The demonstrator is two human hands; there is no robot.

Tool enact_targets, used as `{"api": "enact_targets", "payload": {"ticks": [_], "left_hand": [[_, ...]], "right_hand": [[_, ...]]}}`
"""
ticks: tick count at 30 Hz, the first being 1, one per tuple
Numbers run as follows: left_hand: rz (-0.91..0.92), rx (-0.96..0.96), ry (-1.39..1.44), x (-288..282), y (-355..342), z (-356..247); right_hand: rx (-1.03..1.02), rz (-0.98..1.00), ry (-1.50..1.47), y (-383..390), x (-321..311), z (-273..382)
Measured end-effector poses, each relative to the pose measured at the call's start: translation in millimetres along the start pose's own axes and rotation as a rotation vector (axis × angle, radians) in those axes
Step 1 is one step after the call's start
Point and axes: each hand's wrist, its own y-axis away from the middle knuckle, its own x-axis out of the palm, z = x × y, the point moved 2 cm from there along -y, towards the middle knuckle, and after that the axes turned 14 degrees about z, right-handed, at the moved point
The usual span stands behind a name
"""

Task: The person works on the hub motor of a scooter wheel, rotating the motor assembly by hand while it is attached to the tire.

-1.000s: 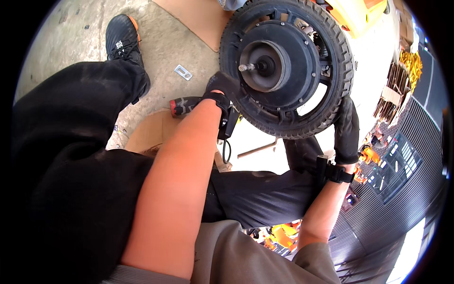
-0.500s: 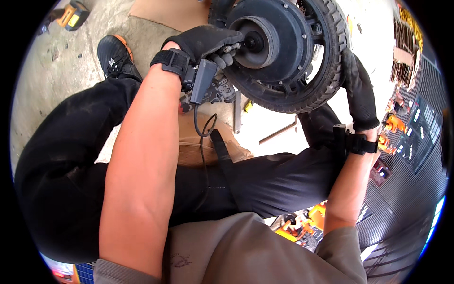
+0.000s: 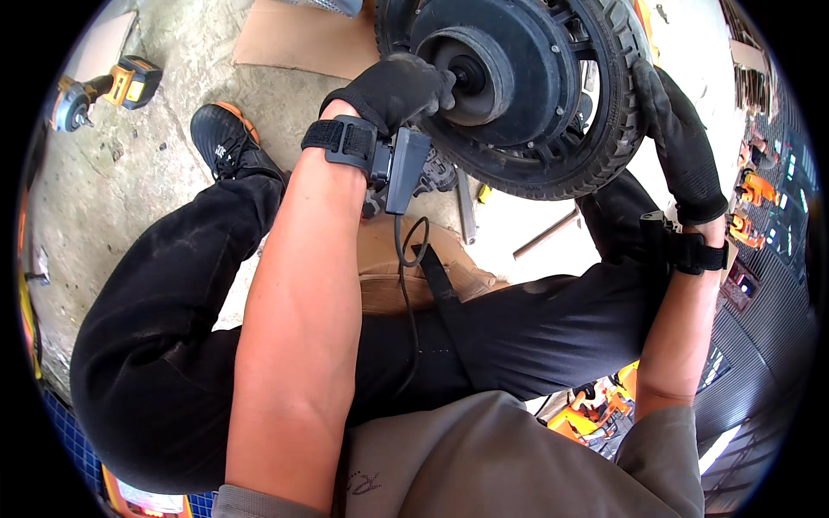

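Now your black-gloved left hand (image 3: 393,86) has climbed from the tyre's edge to the hub, fingers pinched around the axle stub of the black rubber-tyred hub-motor wheel (image 3: 518,86) above your knees; your gloved right hand (image 3: 682,147) stays wrapped on its tread, steadying it.

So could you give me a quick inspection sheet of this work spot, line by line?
Surface: bare concrete floor, with flattened cardboard on it.
Job's things: black wheel with tyre and hub, held upright.
Clutter: cordless power tool far left; metal rod and flat bar on the floor.
Grips: left hand, gloved, fingers at the hub centre; right hand, gloved, against the tyre's edge.
Cables: black cable hanging from a wrist device.
Surroundings: orange items and shelving at right, blurred.
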Motion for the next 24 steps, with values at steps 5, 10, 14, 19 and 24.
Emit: {"api": "enact_targets", "payload": {"ticks": [5,10,14,19,24], "left_hand": [[0.025,-0.292,0.652,1,12,-24],[0.078,-0.339,0.601,-15,31,-35],[0.127,-0.394,0.446,-22,30,-50],[0.153,-0.392,0.429,-18,26,-50],[0.252,-0.377,0.217,-25,19,-47]], "right_hand": [[-0.030,0.001,-0.045,3,-3,-3],[0.063,0.076,-0.256,-1,7,29],[0.056,0.088,-0.191,-4,7,17],[0.024,0.069,-0.182,-2,7,20],[0.038,0.070,-0.155,-3,7,26]]}}
